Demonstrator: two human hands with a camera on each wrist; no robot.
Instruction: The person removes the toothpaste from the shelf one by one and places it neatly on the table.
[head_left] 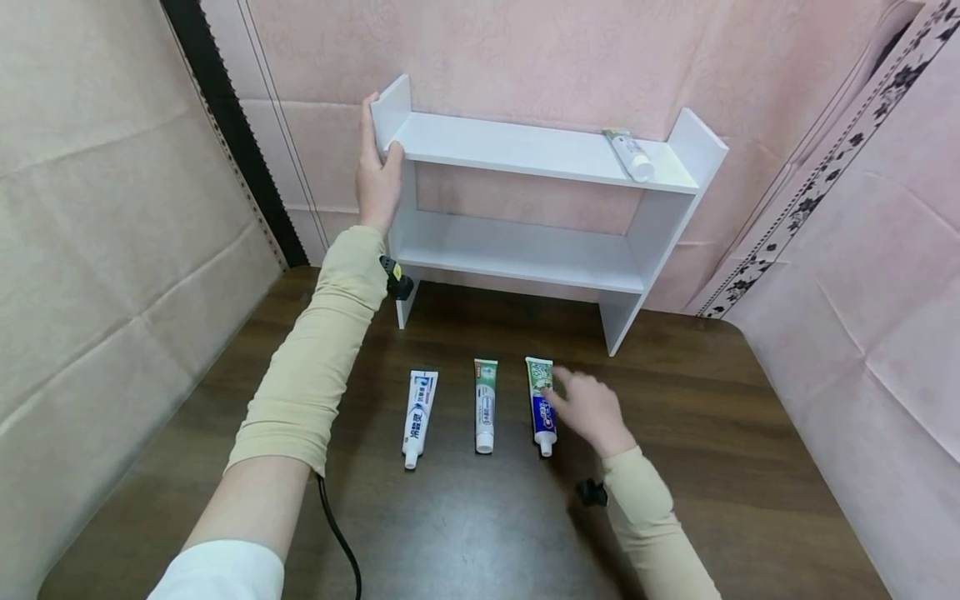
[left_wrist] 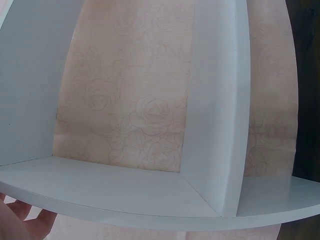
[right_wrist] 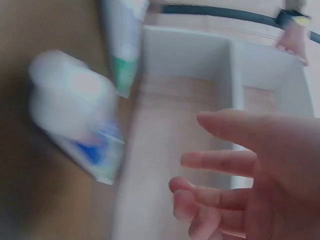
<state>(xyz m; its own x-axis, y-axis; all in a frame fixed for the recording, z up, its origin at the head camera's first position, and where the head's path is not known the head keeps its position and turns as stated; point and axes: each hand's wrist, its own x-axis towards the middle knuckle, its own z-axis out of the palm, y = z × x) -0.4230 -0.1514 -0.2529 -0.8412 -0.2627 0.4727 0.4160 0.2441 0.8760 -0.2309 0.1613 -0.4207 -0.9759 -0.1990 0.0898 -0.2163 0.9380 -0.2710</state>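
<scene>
At the upper left corner of a white two-tier shelf, my left hand grips the side panel. In the left wrist view, the fingers show at the panel's edge. My right hand hovers beside a blue-and-green toothpaste tube on the table; its fingers are loosely spread and hold nothing. Whether a fingertip touches that tube cannot be told. In the blurred right wrist view, the tube appears apart from the right hand. A green-and-white toothpaste tube and a white-and-blue one lie further left.
Another toothpaste tube, pale with a green end, lies on the top board at the right. The shelf stands at the back of the dark wooden table, near pink cloth walls. A black cable runs below the left forearm.
</scene>
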